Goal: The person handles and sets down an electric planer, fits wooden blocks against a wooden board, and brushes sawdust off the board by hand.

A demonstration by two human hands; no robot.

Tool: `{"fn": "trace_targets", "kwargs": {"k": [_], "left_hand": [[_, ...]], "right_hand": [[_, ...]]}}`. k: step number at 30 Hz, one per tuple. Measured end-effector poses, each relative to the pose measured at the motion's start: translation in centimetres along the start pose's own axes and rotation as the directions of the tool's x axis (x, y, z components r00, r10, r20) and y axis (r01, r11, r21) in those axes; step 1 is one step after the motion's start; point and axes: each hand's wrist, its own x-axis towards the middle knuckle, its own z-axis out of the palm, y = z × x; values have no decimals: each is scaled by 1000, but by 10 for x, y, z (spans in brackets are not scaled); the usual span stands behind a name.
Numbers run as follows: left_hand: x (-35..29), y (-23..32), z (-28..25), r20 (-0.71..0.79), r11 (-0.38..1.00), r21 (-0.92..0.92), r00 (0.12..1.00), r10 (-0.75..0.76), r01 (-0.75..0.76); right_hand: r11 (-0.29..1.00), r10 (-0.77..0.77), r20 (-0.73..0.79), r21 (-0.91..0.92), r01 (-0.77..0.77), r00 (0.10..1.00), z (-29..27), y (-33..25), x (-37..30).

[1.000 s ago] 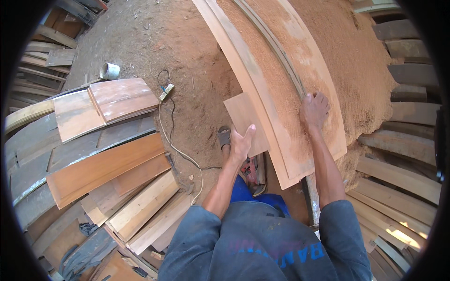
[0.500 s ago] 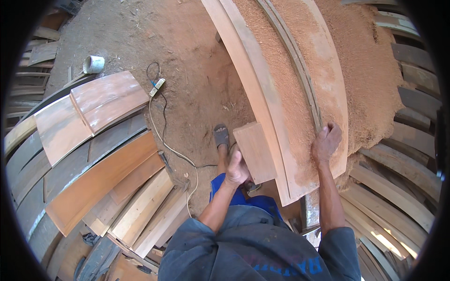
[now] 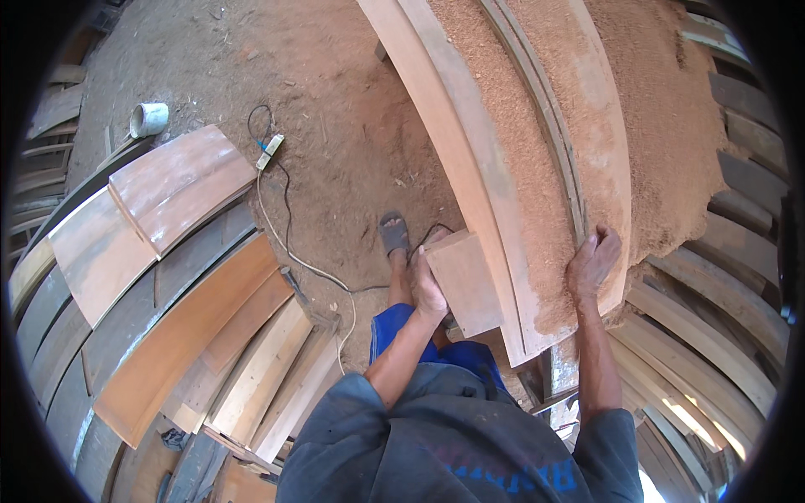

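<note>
My left hand [image 3: 428,287] is at the left edge of a flat wooden block [image 3: 466,282], gripping its side; the fingers underneath are hidden. The block lies against the near left edge of a long pale plank [image 3: 457,155] on a sawdust-covered work table [image 3: 616,151]. A narrow double wooden strip [image 3: 541,92] runs lengthwise along the tabletop. Curled at that strip's near end is my right hand [image 3: 594,261], with its palm resting over the table and the strip's tip beside the thumb.
Stacked boards [image 3: 193,323] fill the left, with a pale panel [image 3: 176,189] on top. A white bucket [image 3: 149,120] stands behind them. A power strip [image 3: 269,152] and its cables cross the dirt floor. More planks [image 3: 700,335] are piled on the right.
The view has shifted slightly. My left hand has slid a little farther along the block's left edge, and the block is turned slightly. My right hand stays at the strip's end.
</note>
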Motion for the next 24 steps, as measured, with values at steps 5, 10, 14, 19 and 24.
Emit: {"fn": "trace_targets", "kwargs": {"k": [5,10,14,19,24], "left_hand": [[-51,-10,22,-15,971,52,972,234,-232],[-47,-2,15,54,829,552,996,71,-89],[-30,46,54,65,759,630,985,159,-164],[6,72,64,83,722,613,934,346,-322],[73,147,99,76,754,564,931,356,-335]], "right_hand": [[998,58,-9,-2,-58,998,-1,5,-2],[985,171,34,23,-172,985,0,-1,0],[995,95,-9,32,-95,995,-1,0,-2],[994,104,-9,24,-104,995,-1,-4,0],[996,84,-35,19,-83,996,1,4,0]]}}
